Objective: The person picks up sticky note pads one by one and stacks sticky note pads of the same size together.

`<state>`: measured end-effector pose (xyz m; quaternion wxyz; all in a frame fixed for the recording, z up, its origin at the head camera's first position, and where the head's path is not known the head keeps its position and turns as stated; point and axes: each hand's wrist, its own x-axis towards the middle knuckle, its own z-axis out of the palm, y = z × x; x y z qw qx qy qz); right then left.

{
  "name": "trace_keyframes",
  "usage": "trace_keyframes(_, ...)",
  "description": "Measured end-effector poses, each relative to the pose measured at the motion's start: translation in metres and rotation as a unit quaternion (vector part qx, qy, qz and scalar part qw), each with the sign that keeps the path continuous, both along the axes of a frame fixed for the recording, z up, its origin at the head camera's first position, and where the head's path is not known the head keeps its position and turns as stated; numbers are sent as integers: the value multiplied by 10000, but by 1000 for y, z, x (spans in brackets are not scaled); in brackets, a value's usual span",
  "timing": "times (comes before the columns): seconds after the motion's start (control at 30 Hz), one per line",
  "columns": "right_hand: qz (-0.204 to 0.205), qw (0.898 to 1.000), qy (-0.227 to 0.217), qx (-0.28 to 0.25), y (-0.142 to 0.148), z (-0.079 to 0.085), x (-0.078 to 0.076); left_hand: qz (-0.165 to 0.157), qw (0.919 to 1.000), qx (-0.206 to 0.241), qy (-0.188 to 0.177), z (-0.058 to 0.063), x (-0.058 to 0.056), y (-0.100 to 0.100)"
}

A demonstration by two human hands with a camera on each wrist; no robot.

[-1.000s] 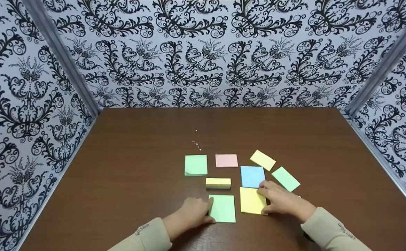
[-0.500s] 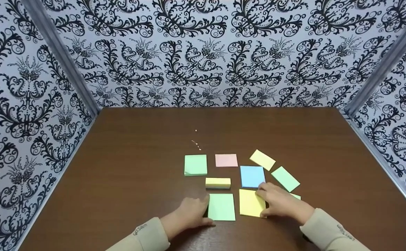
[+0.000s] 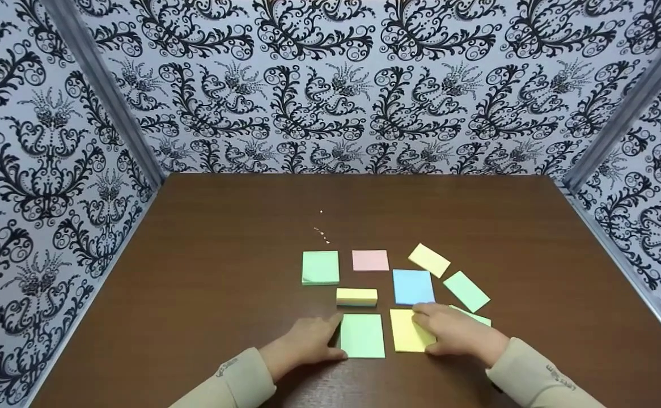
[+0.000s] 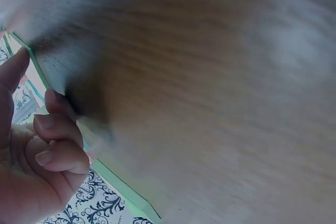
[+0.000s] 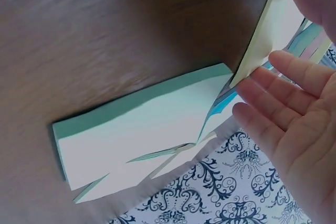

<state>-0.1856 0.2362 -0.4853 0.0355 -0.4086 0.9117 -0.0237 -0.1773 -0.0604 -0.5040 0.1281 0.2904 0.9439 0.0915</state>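
A green sticky note pad [image 3: 363, 335] lies flat near the front of the table. My left hand [image 3: 306, 342] is at its left side, thumb and forefinger at the two left corners; in the left wrist view the other fingers are loosely bent. Just right of it lies a yellow sticky note pad [image 3: 409, 331]. My right hand [image 3: 462, 331] grips this yellow pad, fingers at the far edge and thumb at the near right corner. Above it is a blue pad [image 3: 413, 287]. Another green pad [image 3: 481, 319] shows partly behind my right hand.
Farther back lie a green square pad [image 3: 320, 267], a pink pad [image 3: 370, 260], a small yellow pad [image 3: 429, 260] and a green oblong pad [image 3: 466, 291]. A yellow-topped block of notes [image 3: 356, 297] stands behind the front green pad. Patterned walls [image 3: 330, 90] enclose the brown table [image 3: 223, 255].
The yellow pad has shifted slightly toward the front, leaving a gap from the blue pad. My left fingers have drawn back a little off the green pad. More of the green pad behind my right hand shows.
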Motion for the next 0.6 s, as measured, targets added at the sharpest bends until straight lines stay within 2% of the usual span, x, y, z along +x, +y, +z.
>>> trace_keyframes(0.07, -174, 9996, 167, -150, -4, -1, -1, 36, 10000, 33, -30, 0, 0, 0)
trace_keyframes(0.1, -411, 9986, 196, -260, -7, -1, -1, 44, 10000, 59, -54, -1, 0, -1)
trace_keyframes(0.2, -1509, 9872, 17, -507, -22, 0, -3, 45, 9998, 143, -98, -1, -1, -2)
trace_keyframes(0.3, -2807, 9556, -529, -721, -39, 0, -6, 62, 9997, 191, -122, -2, -1, -3)
trace_keyframes(0.37, -3355, 9360, -726, -776, -49, -3, -7, 78, 9996, 206, -147, -2, -1, -3)
trace_keyframes(0.47, -3828, 9179, -694, -786, -60, -8, -8, 70, 9996, 210, -167, -3, -1, -1)
trace_keyframes(0.6, -4087, 9089, -516, -645, -68, -11, -7, 39, 9997, 152, -177, -3, 0, 1)
